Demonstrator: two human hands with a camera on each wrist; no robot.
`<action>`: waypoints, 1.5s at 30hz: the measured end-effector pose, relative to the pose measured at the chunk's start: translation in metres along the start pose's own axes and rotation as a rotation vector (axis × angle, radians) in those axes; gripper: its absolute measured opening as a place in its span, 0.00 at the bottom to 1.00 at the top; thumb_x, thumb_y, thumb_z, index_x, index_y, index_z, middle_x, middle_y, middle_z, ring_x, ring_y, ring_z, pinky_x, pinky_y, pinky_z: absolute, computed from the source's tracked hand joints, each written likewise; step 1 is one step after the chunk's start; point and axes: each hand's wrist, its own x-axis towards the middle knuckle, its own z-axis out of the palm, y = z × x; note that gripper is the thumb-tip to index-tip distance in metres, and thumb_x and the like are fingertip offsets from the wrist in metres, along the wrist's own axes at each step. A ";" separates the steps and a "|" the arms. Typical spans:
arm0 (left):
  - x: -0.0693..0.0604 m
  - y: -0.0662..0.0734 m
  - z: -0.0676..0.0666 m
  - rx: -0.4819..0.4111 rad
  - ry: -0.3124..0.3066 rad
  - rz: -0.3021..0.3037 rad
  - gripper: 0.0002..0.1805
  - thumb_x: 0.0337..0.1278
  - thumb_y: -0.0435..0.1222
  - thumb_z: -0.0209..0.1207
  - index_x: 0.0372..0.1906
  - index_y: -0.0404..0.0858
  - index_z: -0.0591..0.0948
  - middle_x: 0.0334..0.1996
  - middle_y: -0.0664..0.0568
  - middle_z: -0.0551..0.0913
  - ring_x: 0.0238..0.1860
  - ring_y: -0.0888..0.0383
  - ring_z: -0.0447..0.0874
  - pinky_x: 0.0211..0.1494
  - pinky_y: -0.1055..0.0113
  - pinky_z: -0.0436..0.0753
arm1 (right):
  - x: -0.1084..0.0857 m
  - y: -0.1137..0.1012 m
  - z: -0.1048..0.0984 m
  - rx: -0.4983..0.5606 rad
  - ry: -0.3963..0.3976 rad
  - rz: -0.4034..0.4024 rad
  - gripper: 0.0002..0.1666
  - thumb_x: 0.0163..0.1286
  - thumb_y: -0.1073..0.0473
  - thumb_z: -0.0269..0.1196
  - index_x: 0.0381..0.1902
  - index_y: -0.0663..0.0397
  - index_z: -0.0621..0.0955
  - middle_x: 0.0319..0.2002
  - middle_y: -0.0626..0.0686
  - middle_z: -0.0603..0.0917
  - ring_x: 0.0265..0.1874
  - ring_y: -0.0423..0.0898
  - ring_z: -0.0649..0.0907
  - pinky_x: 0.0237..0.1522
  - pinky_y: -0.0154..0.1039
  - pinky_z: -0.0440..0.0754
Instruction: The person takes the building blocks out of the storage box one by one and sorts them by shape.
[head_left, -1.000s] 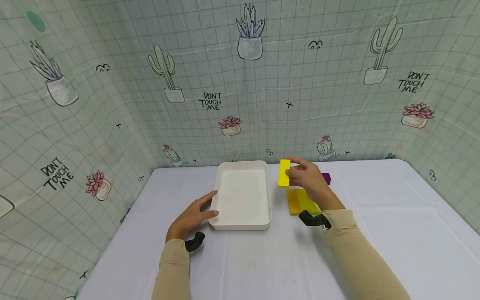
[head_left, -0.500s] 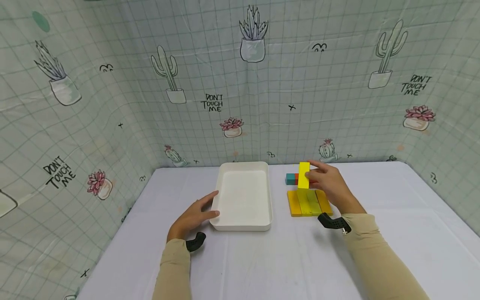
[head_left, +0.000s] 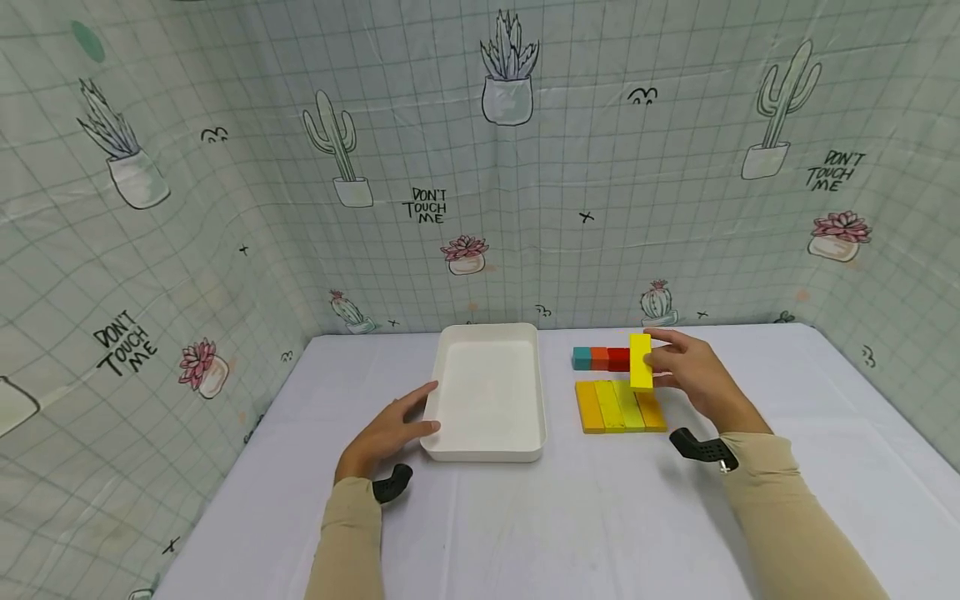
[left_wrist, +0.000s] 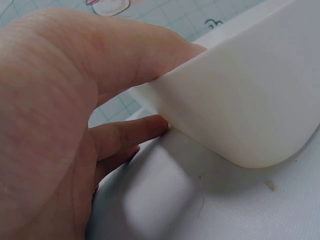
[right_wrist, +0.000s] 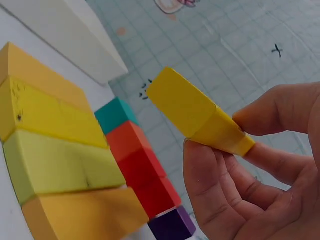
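Observation:
My right hand (head_left: 693, 375) pinches a bright yellow block (head_left: 641, 362) between thumb and fingers, held up off the table. Below it, a row of several flat yellow and orange-yellow blocks (head_left: 609, 407) lies side by side. Behind that row stand a teal block (head_left: 582, 358), an orange block (head_left: 599, 358) and red blocks (head_left: 618, 359). A dark purple block (right_wrist: 172, 223) ends that line in the right wrist view. My left hand (head_left: 386, 433) holds the left wall of a white tray (head_left: 480, 456), thumb over the rim and fingers outside.
A white cloth covers the table (head_left: 525, 533), with the patterned cloth wall (head_left: 525, 250) behind it and at both sides. The tray stands left of the blocks. Each wrist wears a dark band (head_left: 703, 447).
My right hand has moved right with the yellow block, from beside the tray to above the right part of the row, uncovering the teal, orange and red blocks. My left hand stays at the tray.

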 end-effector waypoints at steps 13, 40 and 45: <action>0.000 -0.002 0.000 -0.008 0.004 0.005 0.41 0.59 0.50 0.66 0.77 0.61 0.64 0.79 0.50 0.55 0.79 0.46 0.45 0.75 0.37 0.52 | -0.002 0.025 -0.020 -0.120 -0.026 0.077 0.39 0.74 0.57 0.52 0.80 0.54 0.56 0.73 0.71 0.60 0.57 0.62 0.74 0.51 0.42 0.83; -0.002 -0.002 0.001 -0.021 -0.003 0.010 0.41 0.59 0.50 0.67 0.76 0.62 0.64 0.78 0.52 0.56 0.79 0.48 0.46 0.76 0.39 0.52 | 0.000 0.049 -0.027 -0.260 -0.063 0.181 0.38 0.72 0.59 0.55 0.77 0.64 0.60 0.42 0.62 0.75 0.34 0.50 0.78 0.35 0.38 0.83; 0.000 -0.002 0.001 -0.003 0.004 0.022 0.41 0.59 0.50 0.66 0.77 0.60 0.63 0.79 0.51 0.55 0.79 0.47 0.46 0.75 0.38 0.52 | 0.001 0.050 -0.027 -0.285 -0.067 0.161 0.38 0.71 0.59 0.57 0.75 0.66 0.61 0.43 0.62 0.74 0.35 0.50 0.78 0.36 0.38 0.83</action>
